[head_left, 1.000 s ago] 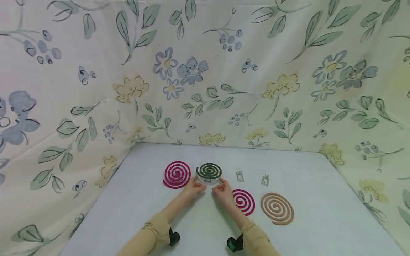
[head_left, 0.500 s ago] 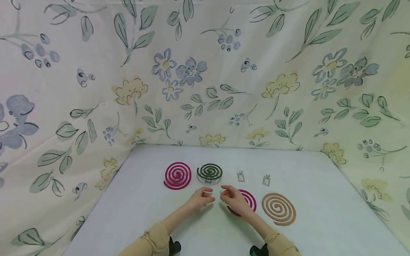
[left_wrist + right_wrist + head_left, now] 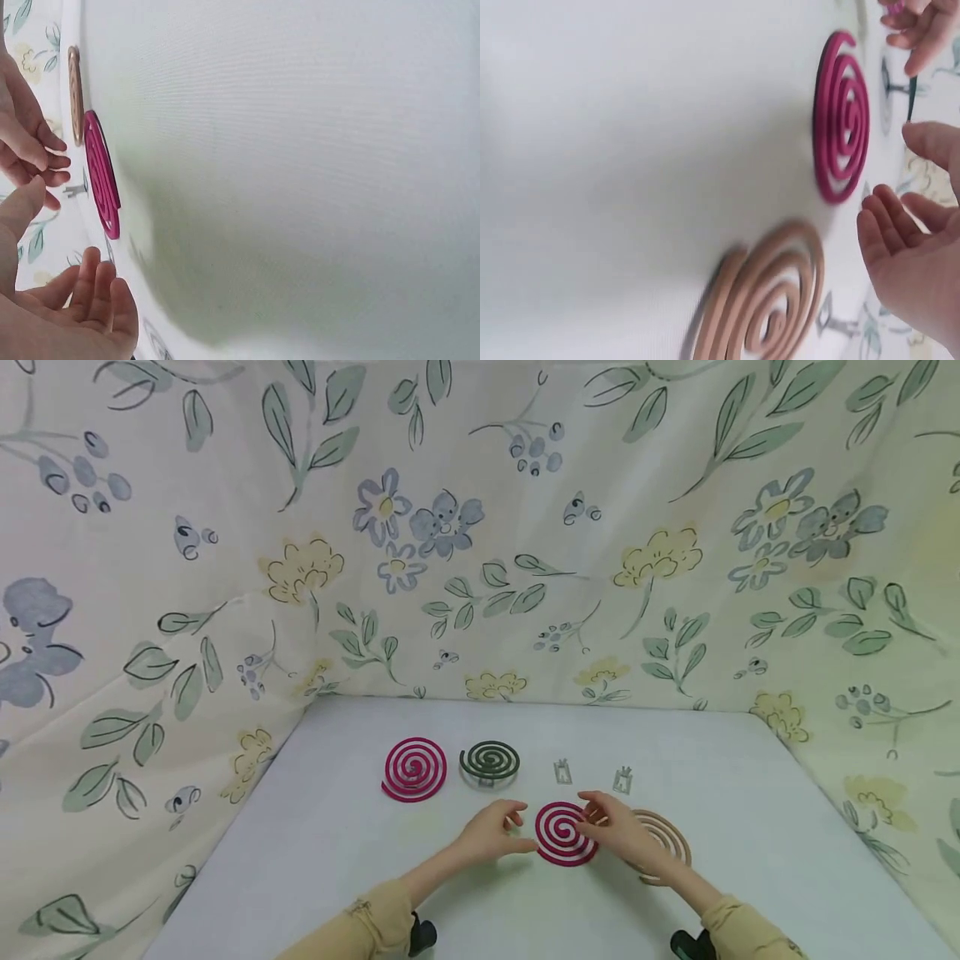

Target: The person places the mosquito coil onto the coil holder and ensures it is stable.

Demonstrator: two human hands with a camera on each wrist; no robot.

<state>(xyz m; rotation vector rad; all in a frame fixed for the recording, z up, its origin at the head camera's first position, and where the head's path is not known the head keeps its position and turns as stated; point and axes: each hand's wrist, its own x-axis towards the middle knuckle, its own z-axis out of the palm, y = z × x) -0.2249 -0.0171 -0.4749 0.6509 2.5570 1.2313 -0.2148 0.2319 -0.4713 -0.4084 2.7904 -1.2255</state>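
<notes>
A magenta mosquito coil lies flat on the white table between my two hands. My left hand is at its left edge, thumb and fingers spread apart. Over its right edge hovers my right hand, fingers loosely bent, holding nothing; it also covers part of a tan mosquito coil. The right wrist view shows a gap between that hand and the magenta coil. Farther back, a dark green coil sits raised on a small metal stand, beside another magenta coil.
Two small metal coil stands, one left and one right, lie behind the near coils. A floral cloth hangs behind and at the sides of the white table.
Both hands have let go at the green coil, which now sits on its stand. They have drawn back and moved right, to either side of the near magenta coil.
</notes>
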